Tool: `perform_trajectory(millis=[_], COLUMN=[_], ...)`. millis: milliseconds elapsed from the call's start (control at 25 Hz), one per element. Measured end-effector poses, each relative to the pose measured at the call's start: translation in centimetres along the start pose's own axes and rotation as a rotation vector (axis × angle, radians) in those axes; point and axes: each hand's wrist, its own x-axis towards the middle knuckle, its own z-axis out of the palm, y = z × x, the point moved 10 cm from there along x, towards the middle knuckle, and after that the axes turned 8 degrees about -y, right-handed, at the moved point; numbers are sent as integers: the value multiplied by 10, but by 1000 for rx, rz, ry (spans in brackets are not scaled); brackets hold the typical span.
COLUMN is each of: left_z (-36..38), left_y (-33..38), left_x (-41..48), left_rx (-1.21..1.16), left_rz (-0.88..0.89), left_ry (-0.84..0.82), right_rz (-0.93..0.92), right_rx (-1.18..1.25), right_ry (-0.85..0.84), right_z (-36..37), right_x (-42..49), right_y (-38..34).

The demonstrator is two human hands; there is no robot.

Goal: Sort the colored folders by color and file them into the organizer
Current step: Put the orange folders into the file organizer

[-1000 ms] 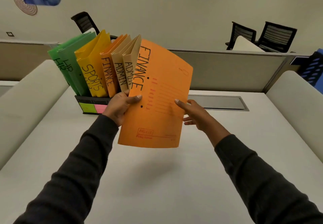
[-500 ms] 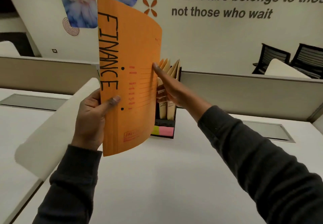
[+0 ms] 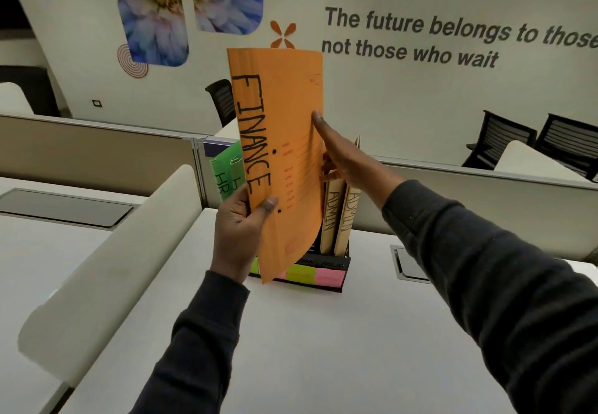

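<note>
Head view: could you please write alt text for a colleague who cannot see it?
A person's left hand holds an orange folder marked FINANCE upright by a black organizer on a white desk, while the right hand touches its right edge.

A white tabletop [image 3: 323,349] is bounded by beige partitions [image 3: 97,151], black chairs [image 3: 504,137] are seen behind them, and the cream wall [image 3: 420,106] is decorated with blue flower pictures [image 3: 153,25] and a motto [image 3: 420,38] in dark lettering
</note>
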Motion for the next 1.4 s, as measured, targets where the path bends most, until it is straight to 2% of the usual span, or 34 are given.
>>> perform_trajectory(millis=[160, 360, 600, 680, 760, 840, 920, 1000, 1120, 1280, 1400], left_z=[18, 55, 79, 81, 78, 76, 72, 65, 58, 61, 61], left_y=[-42, -95, -160, -177, -193, -204, -213, -221, -220, -198, -194], left_x=[20, 48, 71, 73, 72, 66, 57, 48, 42, 31, 14], left_rx=[35, 83, 191, 238, 365, 522, 621, 646, 695, 693, 697], left_rz=[-4, -53, -197, -241, -286, -306, -327, -390, -441, -368, -324], left_ry=[-56, -183, -191, -205, -202, -191, -163, -129, -97, -60, -38], right_rz=[3, -53, -9, -11, -18, -92, -196, -234, -133, 100, 83], right_rx=[74, 36, -6, -135, -333, -541, -746, -949, -1036, -1151, -1175], right_ry=[3, 43, 106, 146, 272, 443, 534, 524, 437, 307, 300], right_z=[-9, -19, -41, -44, -50, -52, -38, -16, -4, -11, -13], right_x=[13, 24, 22, 20, 17, 8, 0, 1, 18, 37, 35], right_y=[5, -5, 3, 5, 5, -3, -7, -2, 19, 57, 59])
